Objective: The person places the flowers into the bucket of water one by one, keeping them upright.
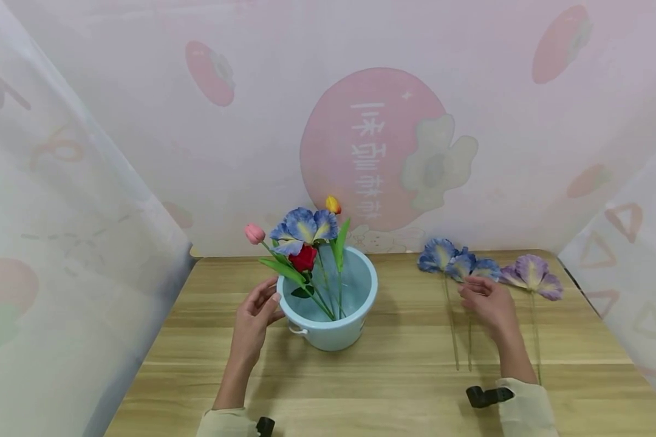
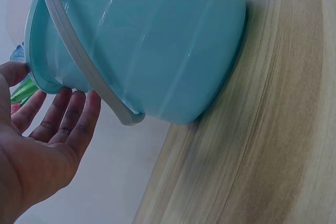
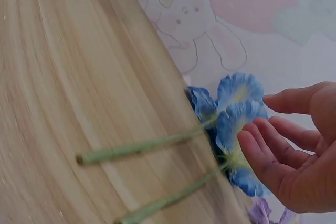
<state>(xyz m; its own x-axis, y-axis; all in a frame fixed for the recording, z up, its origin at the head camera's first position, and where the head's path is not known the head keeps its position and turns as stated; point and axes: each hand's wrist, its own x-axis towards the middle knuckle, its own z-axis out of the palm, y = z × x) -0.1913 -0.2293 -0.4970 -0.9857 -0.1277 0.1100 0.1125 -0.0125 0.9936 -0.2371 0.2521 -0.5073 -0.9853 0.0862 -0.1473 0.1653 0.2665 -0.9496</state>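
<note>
A light-blue bucket (image 1: 330, 334) stands upright on the wooden table. My left hand (image 1: 256, 312) holds its left side, with thumb and fingers at the rim (image 2: 32, 51). Inside the bucket lean a blue iris (image 1: 300, 227), a red rose (image 1: 304, 258), a pink tulip (image 1: 254, 233) and a yellow tulip (image 1: 333, 204). On the right, my right hand (image 1: 489, 303) hovers by two blue irises (image 1: 437, 255) lying flat, fingers loosely bent around nothing. In the right wrist view its fingertips overlap the blue petals (image 3: 236, 121).
A purple iris (image 1: 531, 274) lies right of the blue ones, its stem running toward the front under my right arm. The bucket's white handle (image 2: 84, 61) hangs down its side. Behind the table (image 1: 393, 376) rises a printed pink curtain (image 1: 262, 139).
</note>
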